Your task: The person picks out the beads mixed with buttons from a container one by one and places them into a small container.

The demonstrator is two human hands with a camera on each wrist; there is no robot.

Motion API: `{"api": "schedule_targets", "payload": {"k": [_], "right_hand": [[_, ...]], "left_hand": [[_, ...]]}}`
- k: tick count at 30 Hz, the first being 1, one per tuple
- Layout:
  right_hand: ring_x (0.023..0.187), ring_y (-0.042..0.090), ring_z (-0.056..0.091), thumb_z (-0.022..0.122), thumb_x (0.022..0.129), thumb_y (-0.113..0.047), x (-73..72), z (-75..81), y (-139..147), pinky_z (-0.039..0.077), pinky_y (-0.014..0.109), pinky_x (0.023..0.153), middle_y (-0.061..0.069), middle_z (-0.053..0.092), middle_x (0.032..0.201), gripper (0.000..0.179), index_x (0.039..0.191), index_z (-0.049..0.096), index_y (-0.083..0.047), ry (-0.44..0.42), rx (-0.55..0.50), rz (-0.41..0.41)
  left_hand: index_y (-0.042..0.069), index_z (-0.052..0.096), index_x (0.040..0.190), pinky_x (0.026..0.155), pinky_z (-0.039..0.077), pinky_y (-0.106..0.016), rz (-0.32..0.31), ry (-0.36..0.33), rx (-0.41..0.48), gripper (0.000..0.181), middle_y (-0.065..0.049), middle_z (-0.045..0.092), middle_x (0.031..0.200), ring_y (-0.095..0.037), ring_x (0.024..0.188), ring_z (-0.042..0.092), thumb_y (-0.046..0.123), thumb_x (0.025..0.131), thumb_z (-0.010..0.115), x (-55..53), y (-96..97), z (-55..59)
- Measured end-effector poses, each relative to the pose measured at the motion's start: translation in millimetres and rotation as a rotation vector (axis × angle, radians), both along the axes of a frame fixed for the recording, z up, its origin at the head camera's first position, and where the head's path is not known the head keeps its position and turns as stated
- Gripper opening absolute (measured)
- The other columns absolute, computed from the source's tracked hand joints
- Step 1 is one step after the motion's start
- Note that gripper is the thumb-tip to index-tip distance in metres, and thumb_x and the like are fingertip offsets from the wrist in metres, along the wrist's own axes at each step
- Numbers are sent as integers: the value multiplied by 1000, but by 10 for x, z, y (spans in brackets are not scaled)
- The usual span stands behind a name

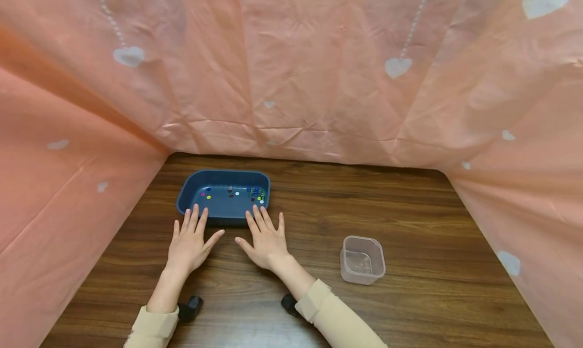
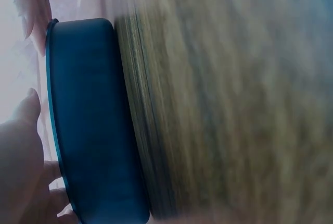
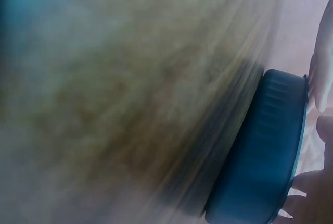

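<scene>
Near the far left corner of the brown wood-grain counter [image 1: 309,216] sits the dark blue rectangular plastic tray [image 1: 220,206], its rounded corners upright. Both the left hand [image 1: 186,247] and right hand [image 1: 268,244] have their fingers spread and straight over its near rim, pinching nothing; whether they touch it is unclear. The step seems to be handling the tray two-handed. Doing it well likely means even pressure from both sides, kept level, since the small multicoloured round pieces [image 1: 256,191], mostly bunched at its right end, look loose. The right forearm should clear the translucent square plastic container [image 1: 360,277], towards the counter's right edge.
</scene>
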State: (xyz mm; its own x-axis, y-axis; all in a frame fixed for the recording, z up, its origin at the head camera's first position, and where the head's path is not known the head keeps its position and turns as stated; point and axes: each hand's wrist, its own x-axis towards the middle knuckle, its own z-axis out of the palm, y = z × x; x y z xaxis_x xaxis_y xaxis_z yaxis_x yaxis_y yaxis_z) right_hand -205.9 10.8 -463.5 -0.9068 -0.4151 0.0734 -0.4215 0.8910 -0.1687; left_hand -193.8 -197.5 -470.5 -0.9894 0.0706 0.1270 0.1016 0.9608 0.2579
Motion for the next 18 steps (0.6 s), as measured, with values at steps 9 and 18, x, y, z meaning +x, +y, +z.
{"api": "schedule_targets", "payload": {"k": [9, 18], "right_hand": [[141, 17, 3, 22, 90, -64, 106, -2, 84, 1, 58, 108, 0, 11, 154, 71, 147, 17, -21, 13, -6, -11], [141, 17, 4, 22, 90, -64, 216, 23, 197, 3, 58, 108, 0, 10, 154, 71, 147, 17, -22, 11, -7, -21]], "left_hand": [[8, 19, 146, 107, 6, -59, -10, 15, 10, 82, -19, 8, 152, -36, 139, 3, 63, 88, 37, 80, 87, 1], [8, 21, 145, 107, 8, -59, -6, 39, 27, 82, -18, 8, 152, -38, 138, 10, 63, 87, 39, 169, 205, -13]]}}
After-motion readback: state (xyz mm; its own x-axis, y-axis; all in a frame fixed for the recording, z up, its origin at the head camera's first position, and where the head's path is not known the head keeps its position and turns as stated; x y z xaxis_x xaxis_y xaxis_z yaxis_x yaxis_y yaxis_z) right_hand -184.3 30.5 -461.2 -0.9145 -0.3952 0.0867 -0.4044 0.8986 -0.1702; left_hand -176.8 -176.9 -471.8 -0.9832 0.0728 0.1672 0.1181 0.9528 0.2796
